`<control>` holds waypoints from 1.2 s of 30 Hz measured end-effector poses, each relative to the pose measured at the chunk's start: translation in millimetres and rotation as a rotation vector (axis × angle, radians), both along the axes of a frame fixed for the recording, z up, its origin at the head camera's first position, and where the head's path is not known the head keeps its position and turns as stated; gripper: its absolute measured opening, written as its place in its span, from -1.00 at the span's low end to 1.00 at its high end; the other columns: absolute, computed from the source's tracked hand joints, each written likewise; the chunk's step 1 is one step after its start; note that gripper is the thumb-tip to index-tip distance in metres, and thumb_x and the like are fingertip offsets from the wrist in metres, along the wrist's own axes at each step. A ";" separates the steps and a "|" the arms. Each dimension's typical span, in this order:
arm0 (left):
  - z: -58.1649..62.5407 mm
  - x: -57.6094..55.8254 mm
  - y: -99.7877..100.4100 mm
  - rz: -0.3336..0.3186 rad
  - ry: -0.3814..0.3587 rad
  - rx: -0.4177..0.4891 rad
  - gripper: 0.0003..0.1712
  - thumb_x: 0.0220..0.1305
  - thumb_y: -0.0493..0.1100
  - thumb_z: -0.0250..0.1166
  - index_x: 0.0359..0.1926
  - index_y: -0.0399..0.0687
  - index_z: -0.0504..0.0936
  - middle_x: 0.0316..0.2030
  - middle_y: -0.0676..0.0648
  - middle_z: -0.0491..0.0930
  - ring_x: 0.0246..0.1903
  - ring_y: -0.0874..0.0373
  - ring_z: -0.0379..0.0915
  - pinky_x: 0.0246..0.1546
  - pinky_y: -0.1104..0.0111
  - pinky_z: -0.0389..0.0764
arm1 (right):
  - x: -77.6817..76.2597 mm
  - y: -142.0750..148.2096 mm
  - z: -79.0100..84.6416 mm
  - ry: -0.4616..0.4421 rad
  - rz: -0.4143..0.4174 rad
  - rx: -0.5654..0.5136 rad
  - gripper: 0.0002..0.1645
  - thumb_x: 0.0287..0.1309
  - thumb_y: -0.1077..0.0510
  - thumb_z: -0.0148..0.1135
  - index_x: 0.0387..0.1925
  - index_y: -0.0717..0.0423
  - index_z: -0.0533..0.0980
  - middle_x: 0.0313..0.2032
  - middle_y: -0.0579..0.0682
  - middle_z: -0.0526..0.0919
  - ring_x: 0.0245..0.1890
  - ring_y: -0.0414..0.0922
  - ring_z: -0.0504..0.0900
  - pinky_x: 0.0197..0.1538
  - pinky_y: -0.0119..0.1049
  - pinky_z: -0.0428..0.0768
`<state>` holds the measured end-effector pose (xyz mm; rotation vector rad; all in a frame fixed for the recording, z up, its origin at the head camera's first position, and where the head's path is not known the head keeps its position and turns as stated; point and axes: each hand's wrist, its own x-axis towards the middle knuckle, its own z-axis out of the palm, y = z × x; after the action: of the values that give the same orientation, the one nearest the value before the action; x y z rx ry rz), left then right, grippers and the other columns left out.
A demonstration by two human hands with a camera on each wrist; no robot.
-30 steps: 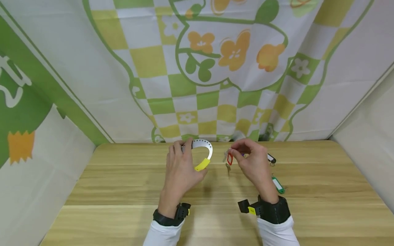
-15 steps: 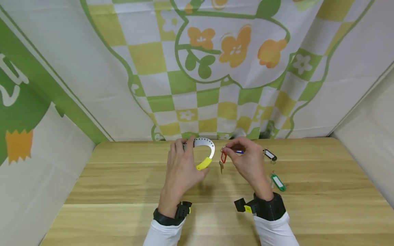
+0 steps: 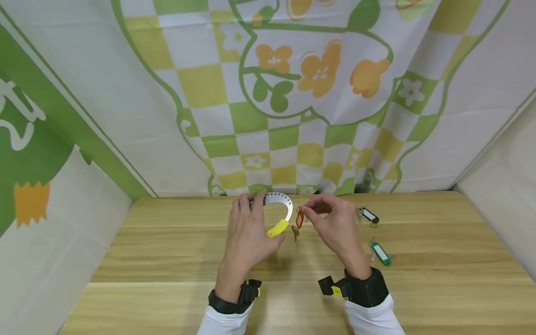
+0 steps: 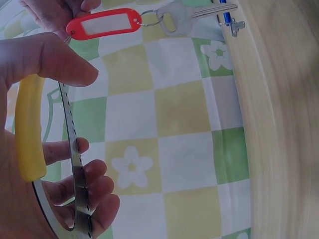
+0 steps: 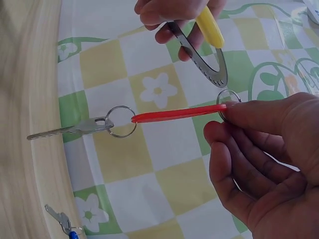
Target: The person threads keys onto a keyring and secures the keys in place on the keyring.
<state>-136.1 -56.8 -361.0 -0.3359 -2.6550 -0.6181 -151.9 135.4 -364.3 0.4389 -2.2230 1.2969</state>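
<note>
My left hand (image 3: 248, 232) grips a curved metal band (image 3: 288, 203) with a row of small holes and a yellow handle sleeve (image 3: 278, 228). In the left wrist view the thumb lies over the top of the sleeve, and the other fingers bend behind the band. To its right, my right hand (image 3: 335, 225) pinches the small ring (image 5: 223, 94) at one end of a red key tag (image 5: 177, 114). From the tag's other end a second ring (image 5: 121, 122) carries a silver key (image 5: 87, 127). The pinched ring is close by the band's curved end.
On the wooden table (image 3: 159, 260), a black key tag (image 3: 370, 215) and a green key tag (image 3: 381, 253) lie right of my right hand. A blue key tag (image 4: 227, 14) with a key shows in the wrist views. A checked cloth (image 3: 284, 139) hangs behind the table's far edge.
My right hand has moved left with the red key tag, bringing it nearer the metal band. My left hand has stayed nearly still, still gripping the band.
</note>
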 end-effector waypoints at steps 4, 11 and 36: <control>1.3 2.2 0.6 0.000 -0.001 0.005 0.13 -0.42 0.16 0.45 0.27 -0.09 0.25 0.02 -0.19 0.26 0.00 -0.09 0.16 -0.01 0.13 0.26 | 2.2 0.4 1.3 -0.011 -0.007 0.016 -0.89 -0.08 0.11 0.37 -0.51 -0.04 0.55 -0.52 -0.23 0.57 -0.53 -0.38 0.54 -0.40 -0.41 0.50; -5.4 8.8 -1.9 0.005 -0.010 0.012 0.09 -0.43 0.16 0.45 0.24 -0.12 0.30 -0.01 -0.17 0.28 -0.06 -0.09 0.18 -0.07 0.14 0.28 | 8.7 3.4 -5.0 -0.052 -0.044 0.035 -0.89 -0.09 0.09 0.38 -0.53 -0.07 0.56 -0.53 -0.26 0.56 -0.52 -0.39 0.54 -0.40 -0.40 0.50; -8.9 4.7 0.0 -0.045 -0.027 -0.003 0.08 -0.43 0.14 0.46 0.24 -0.06 0.29 -0.01 -0.14 0.27 -0.03 -0.04 0.17 -0.04 0.13 0.29 | 3.9 -1.8 -2.1 -0.190 -0.011 0.068 -0.89 -0.08 0.12 0.36 -0.56 -0.06 0.54 -0.60 -0.24 0.56 -0.61 -0.32 0.53 -0.52 -0.37 0.48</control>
<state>-131.4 -56.8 -369.9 -0.3914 -2.6810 -0.6365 -147.9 133.5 -366.4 0.3403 -2.4282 1.3081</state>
